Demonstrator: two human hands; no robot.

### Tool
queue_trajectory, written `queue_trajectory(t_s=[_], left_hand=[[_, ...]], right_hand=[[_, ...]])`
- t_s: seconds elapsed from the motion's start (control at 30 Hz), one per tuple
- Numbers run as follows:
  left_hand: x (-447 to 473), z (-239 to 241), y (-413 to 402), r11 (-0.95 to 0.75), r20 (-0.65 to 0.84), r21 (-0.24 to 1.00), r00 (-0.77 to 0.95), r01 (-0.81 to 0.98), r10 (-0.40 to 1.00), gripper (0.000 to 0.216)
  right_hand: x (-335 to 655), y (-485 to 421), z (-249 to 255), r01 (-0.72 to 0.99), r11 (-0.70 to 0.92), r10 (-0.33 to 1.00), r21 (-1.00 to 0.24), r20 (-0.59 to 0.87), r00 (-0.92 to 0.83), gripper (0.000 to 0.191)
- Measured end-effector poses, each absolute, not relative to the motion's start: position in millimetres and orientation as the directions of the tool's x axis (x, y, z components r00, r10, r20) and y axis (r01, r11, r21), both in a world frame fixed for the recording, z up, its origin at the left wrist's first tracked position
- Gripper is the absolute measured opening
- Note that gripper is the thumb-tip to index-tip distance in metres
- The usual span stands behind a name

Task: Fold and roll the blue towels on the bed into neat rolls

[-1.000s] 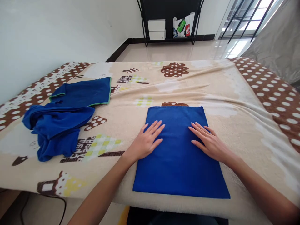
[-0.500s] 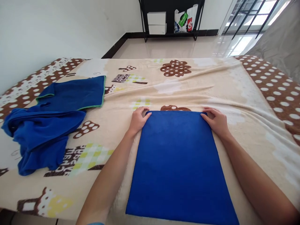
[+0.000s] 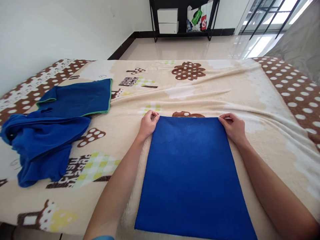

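A blue towel (image 3: 193,173) lies spread flat before me, its far edge pulled straight. My left hand (image 3: 149,124) pinches its far left corner between thumb and fingers. At the far right corner, my right hand (image 3: 233,126) pinches the cloth in the same way. Off to the left is a crumpled blue cloth (image 3: 47,143), heaped in loose folds. Touching it from behind, a darker blue cloth with green edging (image 3: 82,96) lies mostly flat, one corner turned over.
Everything rests on a beige patterned blanket (image 3: 190,96) with some wrinkles to the right and brown polka-dot borders. Beyond its far edge a black shelf (image 3: 182,35) holds white boxes (image 3: 168,21) and a printed bag (image 3: 199,18). A white wall runs along the left.
Both hands have tightened into pinches on the towel's far corners. The far edge appears slightly raised and drawn taut. The camera view has shifted a little.
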State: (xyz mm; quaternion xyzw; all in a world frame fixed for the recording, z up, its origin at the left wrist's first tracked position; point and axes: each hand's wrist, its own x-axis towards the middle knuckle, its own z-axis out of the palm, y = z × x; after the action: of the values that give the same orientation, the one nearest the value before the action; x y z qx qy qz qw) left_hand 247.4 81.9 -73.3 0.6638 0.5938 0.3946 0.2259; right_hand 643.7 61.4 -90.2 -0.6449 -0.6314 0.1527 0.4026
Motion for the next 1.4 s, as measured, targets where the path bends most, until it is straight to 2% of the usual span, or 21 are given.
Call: queue_trajectory(t_s=[0.2,0.4,0.53,0.63,0.7,0.77,0.87,1.13,1.4], left_hand=[[250,-75,82,-0.192,0.272,0.733,-0.022,0.653,0.962,0.012],[254,-69,78,-0.206,0.323,0.617,-0.006,0.760,0.946,0.003],[266,-48,64,-0.253,0.353,0.547,0.055,0.798,0.934,0.019],[294,-33,44,-0.440,0.322,0.448,0.319,0.778,0.891,0.037],[316,-32,32,-0.587,0.237,0.348,0.537,0.731,0.810,0.047],[331,-38,25,-0.647,0.141,0.269,0.636,0.713,0.759,0.055],[331,-50,24,-0.577,0.085,0.218,0.574,0.787,0.815,0.061],[285,-52,35,-0.249,0.007,0.143,0.251,0.958,0.968,0.062],[283,-56,34,-0.246,0.043,0.141,0.242,0.959,0.969,0.062]], right_hand=[[641,64,-88,0.737,0.136,0.924,-0.662,0.354,0.147,0.022],[643,66,-89,0.785,0.190,0.921,-0.589,0.384,0.066,0.019],[633,53,-68,0.819,0.229,0.898,-0.526,0.438,0.030,0.027],[607,37,-51,0.821,0.404,0.880,-0.402,0.415,-0.230,0.039],[585,29,-48,0.782,0.543,0.834,-0.307,0.302,-0.461,0.050],[568,23,-53,0.760,0.598,0.801,-0.254,0.197,-0.565,0.057],[564,22,-66,0.798,0.556,0.831,-0.233,0.160,-0.532,0.061],[618,27,-76,0.921,0.314,0.947,-0.231,0.140,-0.288,0.067],[620,28,-79,0.928,0.294,0.955,-0.229,0.119,-0.273,0.068]])
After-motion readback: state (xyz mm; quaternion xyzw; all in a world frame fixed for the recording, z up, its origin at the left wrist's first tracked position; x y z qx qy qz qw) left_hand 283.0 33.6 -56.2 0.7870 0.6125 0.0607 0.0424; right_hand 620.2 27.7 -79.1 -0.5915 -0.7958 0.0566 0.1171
